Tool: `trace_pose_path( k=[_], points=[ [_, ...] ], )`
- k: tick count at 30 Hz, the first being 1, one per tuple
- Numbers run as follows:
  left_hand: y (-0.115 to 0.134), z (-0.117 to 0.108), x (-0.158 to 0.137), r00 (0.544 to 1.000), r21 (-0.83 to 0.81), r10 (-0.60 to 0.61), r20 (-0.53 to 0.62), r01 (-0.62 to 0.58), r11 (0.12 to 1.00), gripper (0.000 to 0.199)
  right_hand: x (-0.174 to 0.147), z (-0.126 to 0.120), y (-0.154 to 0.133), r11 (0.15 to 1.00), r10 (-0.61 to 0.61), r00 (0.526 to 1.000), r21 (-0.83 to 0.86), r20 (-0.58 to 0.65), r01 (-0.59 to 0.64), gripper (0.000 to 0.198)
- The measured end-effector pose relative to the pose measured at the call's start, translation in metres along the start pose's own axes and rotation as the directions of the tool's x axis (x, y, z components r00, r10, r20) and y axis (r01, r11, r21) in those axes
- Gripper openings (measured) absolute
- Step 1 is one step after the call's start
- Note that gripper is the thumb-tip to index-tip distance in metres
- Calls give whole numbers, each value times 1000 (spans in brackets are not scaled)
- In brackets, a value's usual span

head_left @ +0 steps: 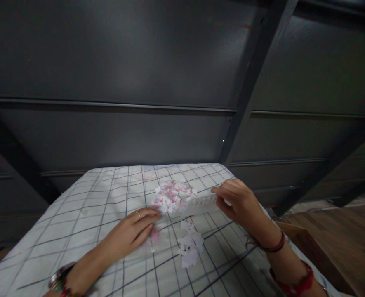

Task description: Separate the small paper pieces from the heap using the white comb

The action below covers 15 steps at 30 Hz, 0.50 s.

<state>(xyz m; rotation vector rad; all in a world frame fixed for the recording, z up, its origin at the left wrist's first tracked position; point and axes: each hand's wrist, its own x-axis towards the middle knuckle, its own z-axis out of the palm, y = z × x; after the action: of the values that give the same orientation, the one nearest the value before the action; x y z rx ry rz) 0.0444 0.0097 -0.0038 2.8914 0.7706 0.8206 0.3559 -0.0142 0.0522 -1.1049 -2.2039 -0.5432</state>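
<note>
at the left, a metal-cased watch (58, 275) and beaded bracelets sit on the wrist of the left hand (135, 227), which reaches in over the table (67, 231) from its near left corner. its fingers, one with a ring (138, 214), lie loosely extended and grasp nothing visible; the tips are at the near left border of a heap of torn paper scraps (174, 194), white with pink marks, midway across the table toward its far edge. a faint pink stain (155, 235) shows on the checked cloth just beside the thumb. nearer the table's near edge lies a smaller cluster of scraps (190, 246). from the heap's right side a white slotted plastic strip (199, 205) runs to the right hand (221, 197), whose fingers pinch its right end near the table's right edge. red bands (293, 284) circle that wrist. beyond the right edge, lower down, stands an open cardboard box (314, 251) by the wood-look floor (346, 229).
</note>
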Motion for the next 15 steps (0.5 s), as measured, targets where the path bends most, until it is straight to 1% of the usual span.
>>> trace_pose_path(
  k=[4,7,10,13,15],
  points=[
    [-1,1,-1,1000,-24,-17,1,17,1000,30,1,1,-1,999,-2,999,-32,34,3,22],
    [-2,2,-1,1000,-28,-22,-4,22,999,29,0,0,1,998,23,1000,-56,8,-22,21],
    [-2,2,-2,1000,-16,-7,-5,7,1000,28,-1,-1,2,999,28,1000,-28,-9,-28,21],
    [-1,1,-1,1000,-8,-4,4,4,1000,28,-1,-1,1,1000,12,999,17,30,-12,21],
    [0,0,0,1000,-5,-7,10,7,1000,28,1,0,0,1000,11,999,18,48,-11,21]
  ],
)
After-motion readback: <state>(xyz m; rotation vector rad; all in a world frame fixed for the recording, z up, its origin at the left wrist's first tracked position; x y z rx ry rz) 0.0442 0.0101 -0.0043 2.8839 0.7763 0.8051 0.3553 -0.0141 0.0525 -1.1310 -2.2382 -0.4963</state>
